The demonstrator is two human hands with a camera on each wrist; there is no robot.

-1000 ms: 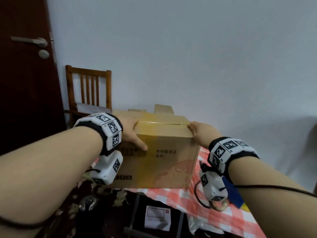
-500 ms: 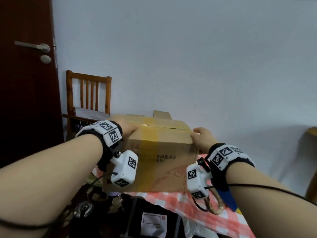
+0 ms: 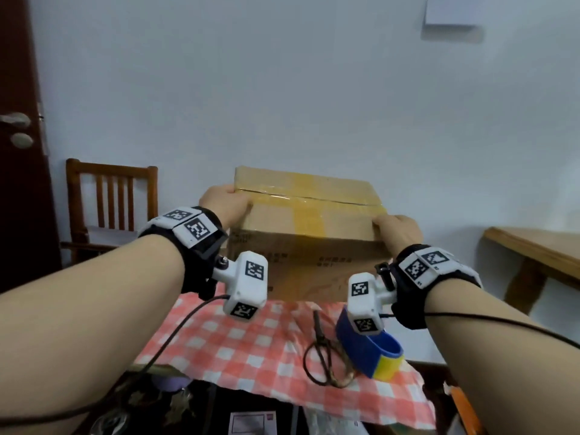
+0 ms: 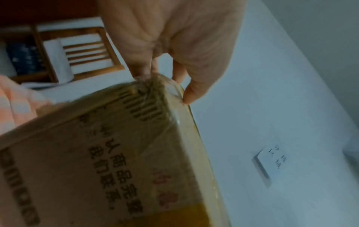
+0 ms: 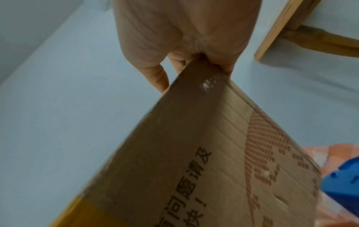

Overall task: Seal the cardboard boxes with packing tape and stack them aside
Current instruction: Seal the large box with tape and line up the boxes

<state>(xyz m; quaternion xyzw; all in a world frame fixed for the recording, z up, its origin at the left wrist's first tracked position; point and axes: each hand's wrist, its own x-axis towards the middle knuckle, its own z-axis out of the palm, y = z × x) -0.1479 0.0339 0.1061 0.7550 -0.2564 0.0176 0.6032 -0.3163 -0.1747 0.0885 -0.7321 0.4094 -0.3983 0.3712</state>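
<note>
The cardboard box (image 3: pixel 306 233) is standing at the far edge of the checked tablecloth (image 3: pixel 244 343), close to the pale wall (image 3: pixel 282 89), with yellow tape (image 3: pixel 309 211) running across its closed top flaps and down its near face. The left hand (image 3: pixel 224 204) is gripping the box's upper left corner, fingers curling over the top edge (the left wrist view shows the thumb and fingers pinching that corner). The right hand (image 3: pixel 397 229) is gripping the upper right corner in the same way, fingers wrapping round the edge. On the cloth nearer the person, scissors (image 3: pixel 323 350) are lying just beside a blue and yellow tape roll (image 3: pixel 373 353). A wooden chair (image 3: pixel 110 199) is standing to the left, beside a dark door (image 3: pixel 18 152).
</note>
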